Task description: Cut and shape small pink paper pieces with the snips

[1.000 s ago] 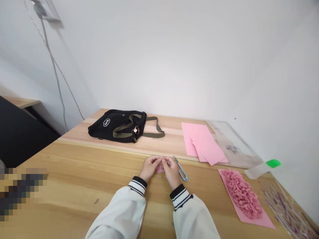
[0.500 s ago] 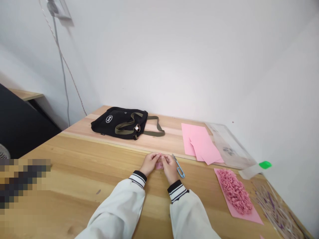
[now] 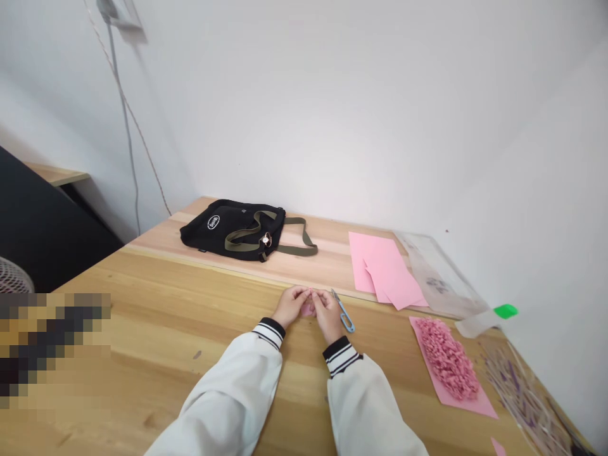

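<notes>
My left hand [image 3: 289,308] and my right hand [image 3: 327,314] meet fingertip to fingertip over the wooden table. Between their pinched thumbs and forefingers is a tiny pink piece of paper [image 3: 311,291], mostly covered by the fingers. Below, in the gap between the hands, a pink scrap [image 3: 308,310] shows; its full shape is hidden. Just right of my right hand lies a pair of blue-handled thread snips [image 3: 346,320], blades pointing away from me.
Pink paper sheets [image 3: 380,263] lie at the back right beside a clear plastic bag [image 3: 439,282]. Nearer, small curled pink pieces [image 3: 451,361] are heaped on a pink sheet [image 3: 484,405], with clear strips [image 3: 517,392] alongside. A black bag [image 3: 232,228] lies at the back left.
The camera view has shifted slightly, so everything sits a little higher, mostly a little to the right. Both hands keep their pinch, with only small finger movement.
</notes>
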`<move>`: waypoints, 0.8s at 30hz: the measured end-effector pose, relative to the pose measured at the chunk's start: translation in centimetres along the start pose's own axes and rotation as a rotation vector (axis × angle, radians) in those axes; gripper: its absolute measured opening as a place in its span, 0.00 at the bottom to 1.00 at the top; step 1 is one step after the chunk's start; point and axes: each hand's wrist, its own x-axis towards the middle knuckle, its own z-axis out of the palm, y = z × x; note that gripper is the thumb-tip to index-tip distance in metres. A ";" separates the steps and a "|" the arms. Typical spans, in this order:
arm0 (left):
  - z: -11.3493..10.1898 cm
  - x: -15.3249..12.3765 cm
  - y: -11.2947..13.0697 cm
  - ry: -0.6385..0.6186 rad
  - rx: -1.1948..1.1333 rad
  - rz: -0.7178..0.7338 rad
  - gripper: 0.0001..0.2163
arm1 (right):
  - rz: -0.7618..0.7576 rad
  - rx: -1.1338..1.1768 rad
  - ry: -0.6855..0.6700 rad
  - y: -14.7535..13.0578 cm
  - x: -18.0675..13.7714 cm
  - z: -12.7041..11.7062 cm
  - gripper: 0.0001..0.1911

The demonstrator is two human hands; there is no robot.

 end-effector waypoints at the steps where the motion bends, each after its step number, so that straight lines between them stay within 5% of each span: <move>1: 0.0 0.0 0.0 0.001 -0.001 -0.001 0.16 | 0.001 -0.003 0.000 0.0 0.0 0.0 0.16; 24: 0.2 -0.3 0.4 0.078 -0.048 -0.072 0.15 | 0.016 -0.029 0.001 0.2 0.1 0.0 0.15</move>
